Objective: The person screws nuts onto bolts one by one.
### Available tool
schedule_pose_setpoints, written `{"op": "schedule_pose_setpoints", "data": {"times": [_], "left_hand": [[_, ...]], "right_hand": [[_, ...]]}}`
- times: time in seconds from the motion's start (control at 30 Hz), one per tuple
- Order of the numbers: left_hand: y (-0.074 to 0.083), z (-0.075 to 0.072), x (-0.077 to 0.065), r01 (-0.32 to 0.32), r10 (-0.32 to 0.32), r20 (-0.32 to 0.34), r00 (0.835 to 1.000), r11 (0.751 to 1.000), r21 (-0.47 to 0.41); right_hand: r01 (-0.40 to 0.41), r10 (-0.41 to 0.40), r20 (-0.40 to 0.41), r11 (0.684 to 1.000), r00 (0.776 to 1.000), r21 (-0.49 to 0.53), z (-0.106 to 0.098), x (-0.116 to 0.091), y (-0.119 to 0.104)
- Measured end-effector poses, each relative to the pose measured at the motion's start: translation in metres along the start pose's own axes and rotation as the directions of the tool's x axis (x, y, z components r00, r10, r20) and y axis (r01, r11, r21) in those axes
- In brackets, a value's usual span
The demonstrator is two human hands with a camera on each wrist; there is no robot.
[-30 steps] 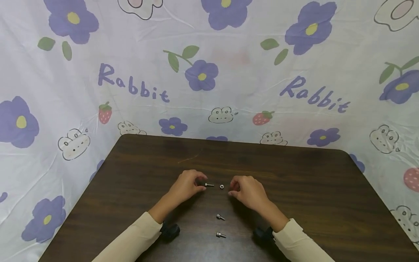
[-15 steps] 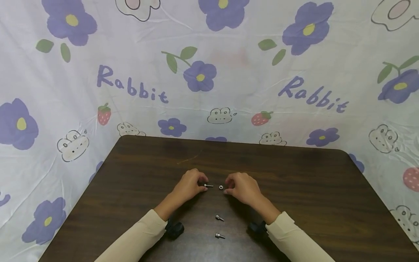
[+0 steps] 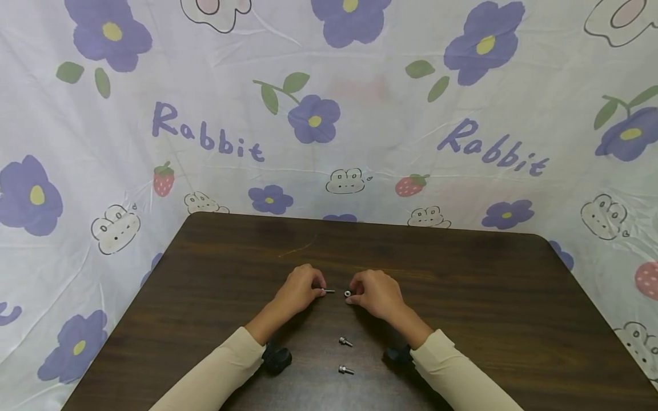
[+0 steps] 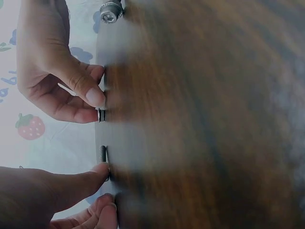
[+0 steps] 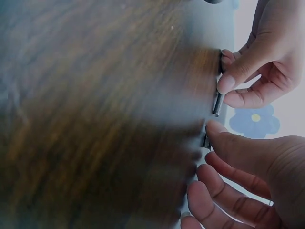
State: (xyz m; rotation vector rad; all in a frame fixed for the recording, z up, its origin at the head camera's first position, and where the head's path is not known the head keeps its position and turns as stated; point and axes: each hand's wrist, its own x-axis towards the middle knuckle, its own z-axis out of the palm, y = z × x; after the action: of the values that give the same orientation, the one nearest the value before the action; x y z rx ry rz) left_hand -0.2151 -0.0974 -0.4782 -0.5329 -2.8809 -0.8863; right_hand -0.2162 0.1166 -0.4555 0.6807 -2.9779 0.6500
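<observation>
My left hand pinches the head end of a small metal bolt between thumb and finger. The bolt's threaded shank sticks out toward the right, low over the tabletop. Facing it, my right hand has thumb and index finger at a small metal nut, which shows at the fingertips. In the left wrist view the nut stands on edge beside the right fingers. A short gap separates bolt and nut.
Two more bolts, each with a thick collar near the head, lie nearer the person between the forearms. The dark wooden table ends at a patterned cloth behind. Black wrist devices hang under both cuffs.
My right hand has moved left, and its fingertips have come to the nut. My left fingers have closed on the bolt's head. The two nearer bolts stay where they were.
</observation>
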Motion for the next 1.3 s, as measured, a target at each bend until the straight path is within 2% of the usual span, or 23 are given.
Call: {"op": "schedule_pose_setpoints", "data": {"times": [0.2, 0.33, 0.43, 0.53, 0.63, 0.67, 0.77, 0.87, 1.03, 1.3], "left_hand": [[0.001, -0.004, -0.002, 0.015, -0.015, 0.011, 1.000, 1.000, 0.001], [0.001, -0.011, -0.006, 0.025, -0.025, 0.000, 1.000, 0.997, -0.067], [-0.001, -0.016, -0.009, 0.039, -0.040, -0.002, 0.999, 0.986, -0.160], [-0.003, -0.018, -0.012, 0.085, -0.077, 0.038, 0.996, 0.942, -0.326], [-0.004, -0.019, -0.015, 0.133, -0.107, 0.081, 0.991, 0.869, -0.477], [-0.005, -0.019, -0.015, 0.144, -0.115, 0.088, 0.989, 0.851, -0.505], [-0.005, -0.020, -0.017, 0.146, -0.112, 0.095, 0.989, 0.824, -0.547], [-0.004, -0.021, -0.018, 0.131, -0.094, 0.094, 0.991, 0.814, -0.566], [-0.003, -0.022, -0.019, 0.104, -0.065, 0.088, 0.994, 0.816, -0.569], [-0.001, -0.021, -0.020, 0.112, -0.068, 0.097, 0.993, 0.804, -0.584]], "right_hand": [[0.000, 0.000, -0.004, 1.000, 1.000, 0.001, 0.003, 0.002, 0.000], [-0.009, 0.009, -0.009, 1.000, 1.000, 0.003, 0.004, 0.002, 0.000], [-0.018, 0.018, -0.013, 1.000, 1.000, 0.005, 0.004, 0.002, -0.001], [-0.019, 0.019, -0.018, 1.000, 1.000, 0.010, 0.004, 0.002, -0.002], [-0.018, 0.018, -0.021, 1.000, 1.000, 0.018, 0.004, 0.002, -0.002], [-0.017, 0.017, -0.021, 1.000, 1.000, 0.021, 0.004, 0.002, -0.002], [-0.011, 0.012, -0.023, 1.000, 1.000, 0.026, 0.005, 0.003, -0.002], [0.010, -0.009, -0.028, 0.999, 1.000, 0.034, 0.006, 0.004, -0.002], [0.065, -0.061, -0.059, 0.996, 0.996, 0.066, 0.003, 0.000, -0.005], [0.118, -0.106, -0.105, 0.986, 0.989, 0.116, 0.001, -0.006, -0.004]]}}
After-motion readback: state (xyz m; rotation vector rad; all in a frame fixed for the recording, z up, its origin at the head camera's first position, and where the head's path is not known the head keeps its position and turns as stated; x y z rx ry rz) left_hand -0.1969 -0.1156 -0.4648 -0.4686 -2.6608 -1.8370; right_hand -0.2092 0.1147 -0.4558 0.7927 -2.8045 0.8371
